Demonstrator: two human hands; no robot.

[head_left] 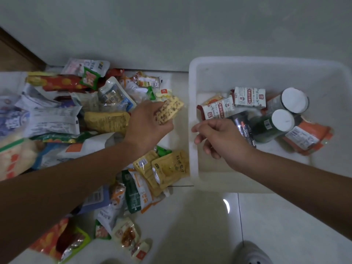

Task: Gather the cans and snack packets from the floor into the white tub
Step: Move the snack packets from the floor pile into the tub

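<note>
My left hand [147,122] grips a clear-wrapped cracker packet [169,109] just above the heap of snack packets [80,119] on the floor, left of the white tub [193,119]. My right hand [219,139] hovers over the tub's left wall, fingers loosely curled and holding nothing. Inside the tub lie two dark green cans with white lids [276,121], a black packet [244,128], red-and-white packets [219,108] and an orange packet [306,137].
Yellow pouches [169,168] and more packets [123,233] lie by the tub's near left corner. A grey wall [171,31] runs behind, a wooden edge [17,52] at far left. My shoe [251,254] stands on the white tiles at the bottom.
</note>
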